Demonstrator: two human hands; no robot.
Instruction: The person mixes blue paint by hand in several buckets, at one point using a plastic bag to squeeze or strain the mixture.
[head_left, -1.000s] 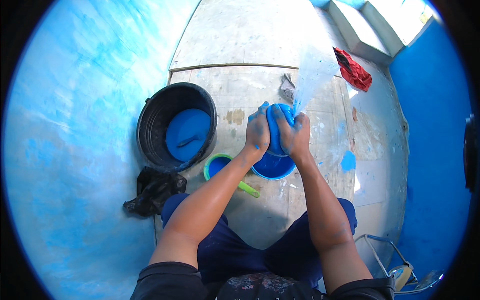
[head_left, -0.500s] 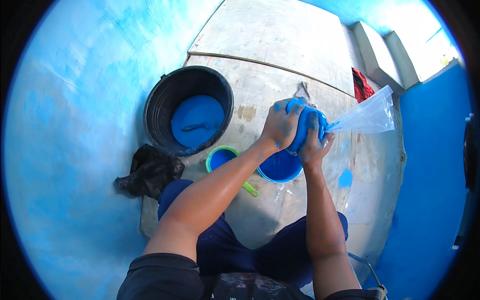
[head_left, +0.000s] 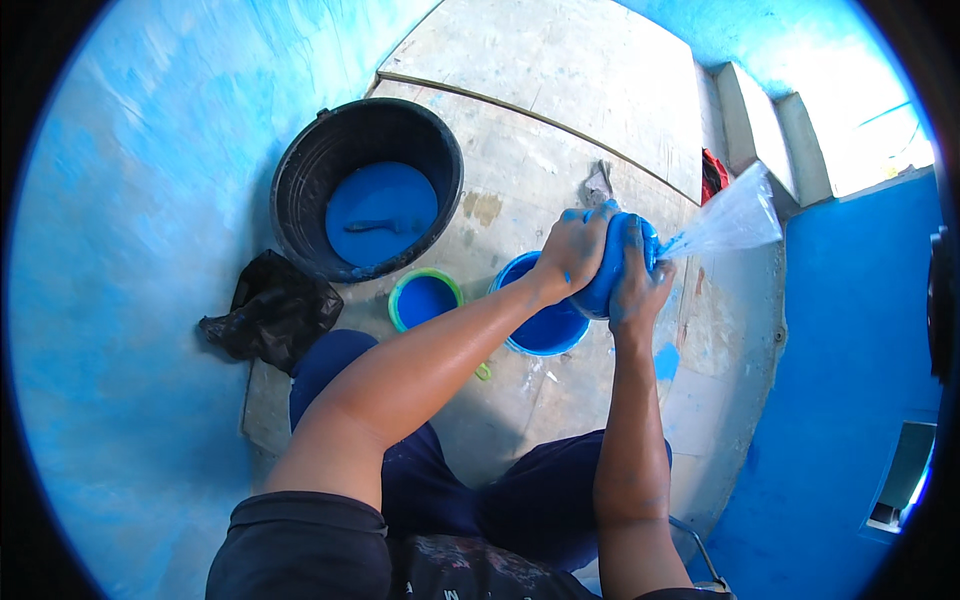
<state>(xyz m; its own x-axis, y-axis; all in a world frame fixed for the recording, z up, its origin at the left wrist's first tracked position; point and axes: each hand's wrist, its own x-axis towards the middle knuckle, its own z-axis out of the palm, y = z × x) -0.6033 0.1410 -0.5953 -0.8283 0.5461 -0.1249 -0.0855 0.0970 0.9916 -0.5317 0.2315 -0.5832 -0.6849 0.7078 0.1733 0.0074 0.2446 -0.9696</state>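
Observation:
Between my two hands is a clear plastic bag (head_left: 607, 277) bulging with blue paint, its twisted, empty end flaring out to the right. My left hand (head_left: 577, 250) is wrapped round its left side, fingers smeared blue. On the right side, by the twisted neck, my right hand (head_left: 638, 285) grips it. Just under the bag and left hand stands a blue bucket (head_left: 545, 345), blue inside and partly covered by my forearm and hands. A green-rimmed dipper (head_left: 397, 310) with blue paint in it sits left of the bucket, its handle mostly behind my left forearm.
A large black tub (head_left: 290, 200) holding blue paint and a brush-like tool (head_left: 370, 227) stands at the far left. Beside it lies a crumpled black plastic bag (head_left: 275, 310). A greyish rag (head_left: 598, 183) lies beyond my hands, and a red cloth (head_left: 713, 175) near the concrete steps (head_left: 755, 125).
My view has shifted slightly, so the tub, dipper and bucket sit a little differently in it. Both hands keep their grip on the paint bag, and more of the bucket shows.

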